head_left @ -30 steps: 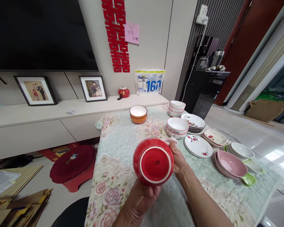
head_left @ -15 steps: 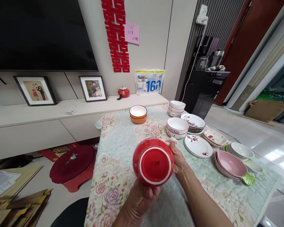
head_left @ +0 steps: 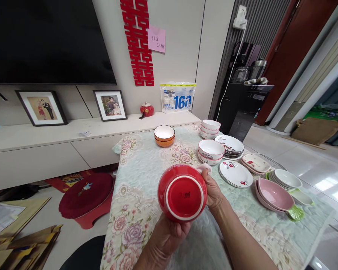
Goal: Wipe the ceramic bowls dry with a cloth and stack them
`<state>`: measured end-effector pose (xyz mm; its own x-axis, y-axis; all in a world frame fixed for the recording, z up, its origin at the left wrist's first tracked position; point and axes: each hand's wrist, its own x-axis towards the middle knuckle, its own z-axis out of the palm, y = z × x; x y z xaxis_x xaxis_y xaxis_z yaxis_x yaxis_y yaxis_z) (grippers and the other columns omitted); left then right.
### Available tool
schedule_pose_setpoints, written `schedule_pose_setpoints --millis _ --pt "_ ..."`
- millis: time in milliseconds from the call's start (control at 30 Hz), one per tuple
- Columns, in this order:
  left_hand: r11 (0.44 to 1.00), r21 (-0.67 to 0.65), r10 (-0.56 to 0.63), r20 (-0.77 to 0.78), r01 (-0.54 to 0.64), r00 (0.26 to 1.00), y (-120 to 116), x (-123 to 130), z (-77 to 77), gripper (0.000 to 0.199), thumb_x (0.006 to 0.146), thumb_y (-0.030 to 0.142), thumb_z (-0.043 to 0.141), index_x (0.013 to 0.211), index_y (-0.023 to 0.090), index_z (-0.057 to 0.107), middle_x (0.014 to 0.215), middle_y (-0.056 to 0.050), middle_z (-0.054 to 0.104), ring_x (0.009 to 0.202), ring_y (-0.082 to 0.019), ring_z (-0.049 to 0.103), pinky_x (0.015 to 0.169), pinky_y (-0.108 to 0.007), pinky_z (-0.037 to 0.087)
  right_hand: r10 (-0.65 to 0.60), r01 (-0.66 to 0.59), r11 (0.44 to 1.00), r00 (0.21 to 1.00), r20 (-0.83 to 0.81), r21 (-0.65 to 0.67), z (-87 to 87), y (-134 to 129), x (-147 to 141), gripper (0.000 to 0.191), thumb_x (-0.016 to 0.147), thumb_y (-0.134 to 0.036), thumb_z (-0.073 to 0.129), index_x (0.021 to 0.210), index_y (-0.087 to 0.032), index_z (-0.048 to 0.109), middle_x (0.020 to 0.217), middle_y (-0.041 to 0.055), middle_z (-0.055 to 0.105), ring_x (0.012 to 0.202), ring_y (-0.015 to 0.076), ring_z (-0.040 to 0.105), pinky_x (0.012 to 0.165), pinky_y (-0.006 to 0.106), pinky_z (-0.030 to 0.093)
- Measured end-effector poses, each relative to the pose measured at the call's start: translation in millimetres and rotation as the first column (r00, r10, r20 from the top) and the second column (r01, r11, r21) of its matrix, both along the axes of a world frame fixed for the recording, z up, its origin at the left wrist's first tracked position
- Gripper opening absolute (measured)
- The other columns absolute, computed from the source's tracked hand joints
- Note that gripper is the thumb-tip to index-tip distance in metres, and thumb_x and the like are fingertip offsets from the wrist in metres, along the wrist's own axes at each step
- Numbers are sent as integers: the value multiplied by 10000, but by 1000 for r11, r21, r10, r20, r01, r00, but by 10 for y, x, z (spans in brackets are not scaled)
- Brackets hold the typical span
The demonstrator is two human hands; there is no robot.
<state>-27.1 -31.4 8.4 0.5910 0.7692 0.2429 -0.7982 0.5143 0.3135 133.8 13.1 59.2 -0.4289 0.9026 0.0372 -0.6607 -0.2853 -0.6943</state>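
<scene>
A red bowl (head_left: pixel 183 193) is held up over the table, its underside with a white foot ring facing me. My left hand (head_left: pixel 169 234) grips it from below, the thumb along its lower edge. At the bowl's right side, my right hand (head_left: pixel 212 191) is closed around a pale pink cloth (head_left: pixel 205 168), pressed against the rim; most of the cloth and the fingertips behind the bowl are hidden. Beyond the bowl stand two stacked orange bowls (head_left: pixel 165 142) with white insides.
On the flowered tablecloth (head_left: pixel 132 210), the right side holds stacked white bowls (head_left: pixel 211 150), flowered plates (head_left: pixel 236 174), dark-rimmed plates (head_left: pixel 229 144), square dishes (head_left: pixel 255 163), small white bowls (head_left: pixel 287 179) and pink leaf-shaped bowls (head_left: pixel 276 195). A red stool (head_left: pixel 86 198) stands left of the table.
</scene>
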Motion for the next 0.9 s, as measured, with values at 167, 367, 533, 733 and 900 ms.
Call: schedule_pose_setpoints --millis 167,367,533,733,900 --pt "1000 27 -4 -28 5 1000 -23 -15 60 540 715 194 788 1233 260 651 1302 -27 648 1312 -194 497 1114 -265 359 -9 8 1000 1000 26 2 -8 1 8 597 701 -646 714 1008 -137 658 946 123 758 1023 301 689 902 443 541" --pt "999 24 -40 -20 41 999 -9 -38 -18 530 718 106 768 1207 282 666 1312 -18 641 1270 -158 538 1088 -227 376 -46 46 999 998 51 -2 -13 1 12 587 710 -648 704 1008 -145 652 928 114 759 1012 294 692 889 437 549" --pt "999 -22 -32 -51 31 998 -16 -42 -39 478 755 145 747 1212 257 665 1289 -37 657 1273 -166 532 1111 -244 345 -20 20 1000 999 49 -4 -10 -3 20 592 731 -665 674 1013 -145 649 940 112 757 1018 282 690 912 433 538" --pt "997 -74 -37 -72 32 997 -29 -27 51 340 815 208 701 1154 216 700 1232 -46 690 1180 -157 607 1059 -233 409 11 -11 1000 1000 15 -24 21 -14 2 592 722 -661 686 1005 -142 658 960 123 755 1033 292 684 923 441 527" --pt "996 -85 -28 -114 19 993 -45 -35 61 348 775 198 744 1121 201 715 1197 -39 708 1136 -147 632 1024 -207 433 3 -2 999 1000 17 -46 28 -16 -5 600 739 -662 669 1017 -131 657 942 128 755 1039 296 681 927 449 524"
